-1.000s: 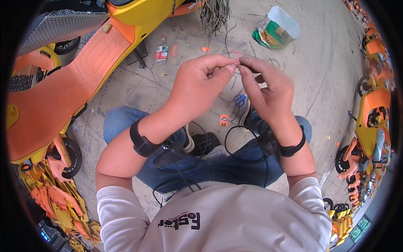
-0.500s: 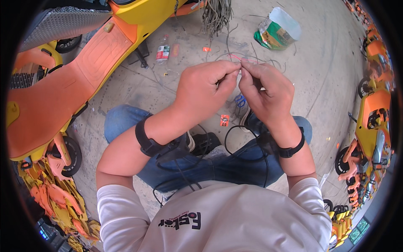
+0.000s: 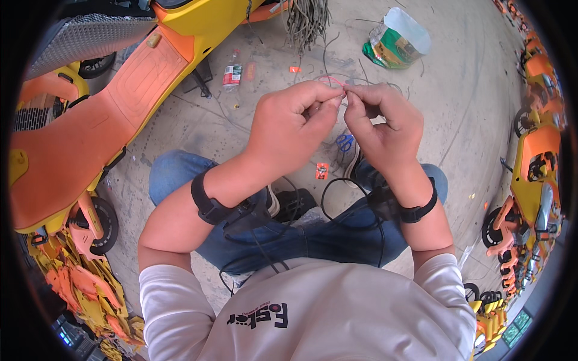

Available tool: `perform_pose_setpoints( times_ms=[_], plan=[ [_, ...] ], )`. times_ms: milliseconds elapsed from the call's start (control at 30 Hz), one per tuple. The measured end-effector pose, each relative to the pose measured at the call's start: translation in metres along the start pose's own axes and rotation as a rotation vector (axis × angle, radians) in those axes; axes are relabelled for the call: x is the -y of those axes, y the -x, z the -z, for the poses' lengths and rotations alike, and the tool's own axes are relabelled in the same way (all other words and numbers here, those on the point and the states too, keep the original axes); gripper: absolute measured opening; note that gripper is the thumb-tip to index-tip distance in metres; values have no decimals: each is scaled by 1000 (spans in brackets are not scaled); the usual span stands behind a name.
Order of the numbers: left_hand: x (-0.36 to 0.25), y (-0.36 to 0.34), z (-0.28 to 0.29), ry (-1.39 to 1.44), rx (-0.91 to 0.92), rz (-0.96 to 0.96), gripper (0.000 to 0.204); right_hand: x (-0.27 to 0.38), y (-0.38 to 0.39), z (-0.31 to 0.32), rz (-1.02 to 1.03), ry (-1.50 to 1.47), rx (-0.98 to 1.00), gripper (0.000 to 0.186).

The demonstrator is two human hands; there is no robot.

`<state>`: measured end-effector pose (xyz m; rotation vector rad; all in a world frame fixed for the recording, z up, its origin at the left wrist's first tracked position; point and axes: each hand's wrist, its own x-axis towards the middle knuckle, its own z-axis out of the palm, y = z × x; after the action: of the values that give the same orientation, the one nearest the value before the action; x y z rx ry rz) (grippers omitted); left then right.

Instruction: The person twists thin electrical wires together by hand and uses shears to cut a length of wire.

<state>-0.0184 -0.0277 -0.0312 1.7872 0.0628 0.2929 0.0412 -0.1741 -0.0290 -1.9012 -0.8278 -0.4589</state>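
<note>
My left hand [image 3: 294,120] and my right hand [image 3: 387,123] meet fingertip to fingertip above the floor, each in a pinch. Between them runs a thin red wire [image 3: 329,78], which curves out beyond the fingertips. Its ends are too small to make out, hidden by thumbs and forefingers. Just below the hands, blue-handled scissors [image 3: 344,142] lie by my shoe. A small orange card [image 3: 322,171] rests on the floor between my knees. Dark cable strands trail behind the fingers from a hanging bundle of grey cables [image 3: 307,27].
A yellow and orange scooter [image 3: 135,84] stands close on the left. A clear plastic bottle [image 3: 232,73] and an open green bag [image 3: 394,45] sit on the floor ahead. Yellow body panels [image 3: 90,283] are heaped at lower left. More scooters [image 3: 533,162] line the right.
Both hands stay pinched together at the wire, with small finger shifts. The right fingers have spread slightly, widening the gap inside that hand. More of the scissors shows.
</note>
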Motion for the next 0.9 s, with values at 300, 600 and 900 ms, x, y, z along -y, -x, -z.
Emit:
perform_pose_setpoints(
  times_ms=[300,600,900],
  plan=[
    [6,-2,-3,-166,-84,-251,10,-3,0,-4,93,-9,1,14],
    [-2,0,3,-85,37,-58,11,3,-1,-6,138,71,-60,15],
    [-5,-3,3,53,46,-5,10,3,-2,-5,109,55,-74,14]
  ],
)
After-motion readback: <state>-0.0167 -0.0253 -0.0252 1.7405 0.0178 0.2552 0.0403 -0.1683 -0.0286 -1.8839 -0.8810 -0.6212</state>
